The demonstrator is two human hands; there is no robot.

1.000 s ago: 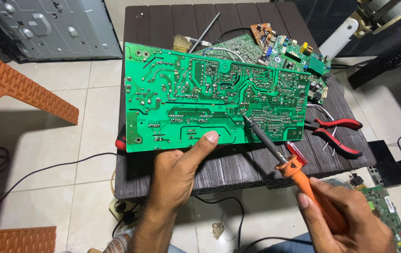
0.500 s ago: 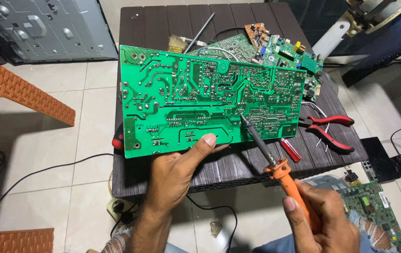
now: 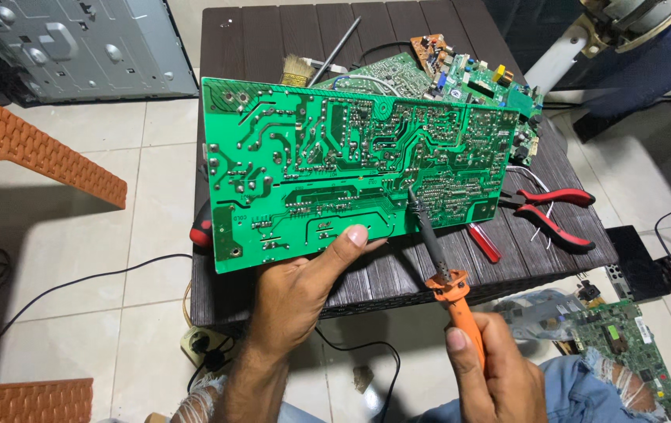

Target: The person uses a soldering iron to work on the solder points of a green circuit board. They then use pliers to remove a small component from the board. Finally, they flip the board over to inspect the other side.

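Green circuit board (image 3: 351, 168), solder side up, is being propped tilted on a dark slatted table (image 3: 273, 47) by the left hand (image 3: 300, 294), thumb pressed on its lower edge, seemingly so the joints are facing the worker. An orange-handled soldering iron (image 3: 441, 262) is being gripped in the closed right hand (image 3: 496, 376), tip touching the board's lower middle. Red-handled pliers (image 3: 555, 211) are lying just right; no labels are being shown legibly.

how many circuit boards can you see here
4: large green circuit board propped by the left hand; green board behind it; small brown board at the table's far end; green board on the floor. Others may be hidden.
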